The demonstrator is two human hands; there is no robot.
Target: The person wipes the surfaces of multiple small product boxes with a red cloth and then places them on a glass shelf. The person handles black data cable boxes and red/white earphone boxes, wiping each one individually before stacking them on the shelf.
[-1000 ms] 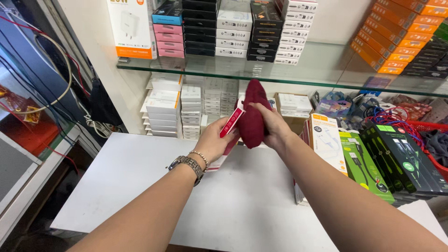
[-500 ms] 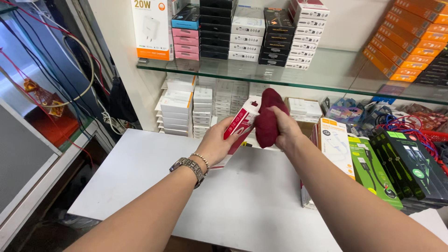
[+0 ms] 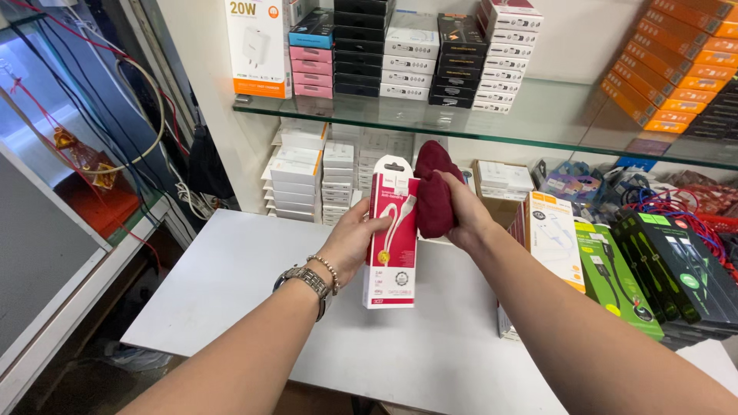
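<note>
My left hand (image 3: 355,240), with a metal watch and a bracelet at the wrist, holds a tall red and white cable package (image 3: 393,234) upright by its left edge, front face toward me. My right hand (image 3: 467,210) grips a bunched dark red cloth (image 3: 434,192) and presses it against the package's upper right edge. Both hands are above the white table (image 3: 231,284), in front of the shelves.
Green, black and white cable packages (image 3: 615,269) lie in a row at the table's right. Stacked white boxes (image 3: 300,173) stand at the back. A glass shelf (image 3: 492,123) above carries more boxes. Cables hang at the left.
The package has turned from edge-on to face me and now stands more upright. The cloth has stayed at its upper right side. My view has shifted left and nearer.
</note>
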